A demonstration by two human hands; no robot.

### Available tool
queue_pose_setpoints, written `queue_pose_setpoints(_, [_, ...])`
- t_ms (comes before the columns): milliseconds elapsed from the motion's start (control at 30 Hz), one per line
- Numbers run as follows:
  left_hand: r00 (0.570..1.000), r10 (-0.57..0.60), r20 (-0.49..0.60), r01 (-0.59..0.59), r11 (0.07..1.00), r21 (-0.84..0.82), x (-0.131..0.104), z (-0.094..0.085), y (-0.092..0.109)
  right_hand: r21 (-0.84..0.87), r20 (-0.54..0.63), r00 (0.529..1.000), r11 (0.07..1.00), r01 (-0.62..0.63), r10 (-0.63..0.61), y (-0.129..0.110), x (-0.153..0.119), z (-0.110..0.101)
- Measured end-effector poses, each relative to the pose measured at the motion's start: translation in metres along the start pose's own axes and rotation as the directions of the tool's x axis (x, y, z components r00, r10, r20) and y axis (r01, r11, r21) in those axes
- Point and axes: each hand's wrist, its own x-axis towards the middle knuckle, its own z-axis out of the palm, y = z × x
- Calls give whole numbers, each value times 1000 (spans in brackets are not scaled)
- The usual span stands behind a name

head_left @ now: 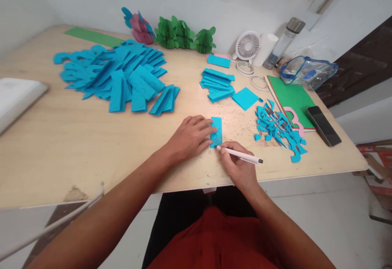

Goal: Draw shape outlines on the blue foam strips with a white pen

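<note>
A small blue paper piece (217, 133) with curved lines on it lies on the table near the front edge. My left hand (192, 136) rests flat with its fingers spread, its fingertips on the left side of that paper. In my right hand (239, 163) is a white pen (245, 155), gripped near its tip, which meets the paper's lower right corner. Behind the paper are a stack of folded blue strips (217, 84) and a blue square (245, 98). A large heap of folded and cut blue paper (113, 70) spreads over the left.
Blue scraps (277, 124) lie at the right, beside a green sheet (292, 99) and a phone (324, 125). Along the wall stand green paper shapes (176, 33), a small fan (248, 46) and a bottle (283, 44). A white object (18, 97) sits far left.
</note>
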Motion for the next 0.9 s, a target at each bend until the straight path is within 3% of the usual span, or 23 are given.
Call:
queue_pose_setpoints(567, [1000,5,4,-5,1000,-16,1,0,0,-53,33,998,997,56,-55,-3,1,1])
queue_pose_setpoints(900, [1000,7,1,-7,1000,-6,0,1,-1,-27,-5,1000,999,25,-25,-2,0,1])
